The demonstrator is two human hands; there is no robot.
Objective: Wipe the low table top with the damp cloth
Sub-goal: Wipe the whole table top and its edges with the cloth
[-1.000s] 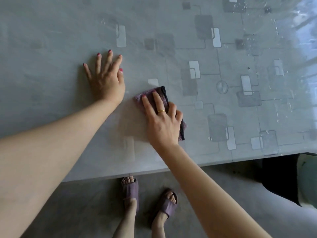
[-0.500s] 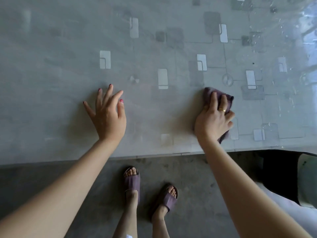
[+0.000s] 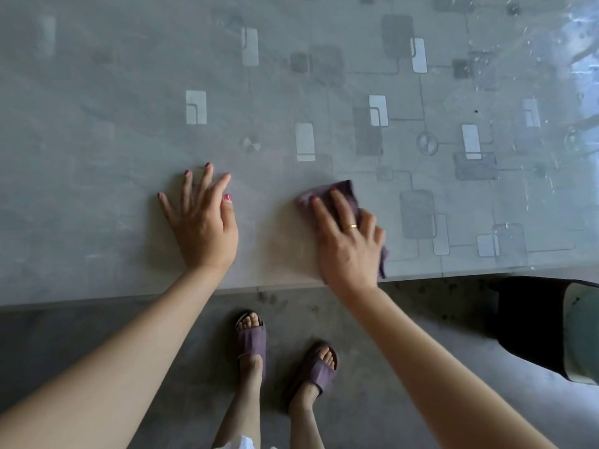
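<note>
Head view looks straight down on the damp cloth (image 3: 346, 196) — a purple, crumpled rag lying flat on the low table top (image 3: 97, 131), close to the near edge. Its far corner pokes out beyond the fingertips, and a fold of it hangs out by the heel of the palm, just beside the table's lip. The right hand (image 3: 348, 241) presses on it with fingers straight and slightly spread, a gold ring (image 3: 350, 226) on one finger; nothing is curled round the rag.

To the left, a short gap away, the left hand (image 3: 202, 226) rests flat on the bare surface, fingers fanned wide, nails painted pink, holding nothing. Its wrist crosses the near edge.

Beyond both hands the grey patterned top runs on, with pale rectangles and thin lines printed across it. Toward the far right corner the surface turns glossy and shows droplets and streaks of glare.

The near edge cuts across the lower half of the view, slanting up to the right. Below it lies a grey floor (image 3: 64, 335), where two feet in purple slippers (image 3: 252, 341) stand — set back a little from the edge. A dark object (image 3: 531, 322) with a pale green face sits at the right, under the table's corner.
</note>
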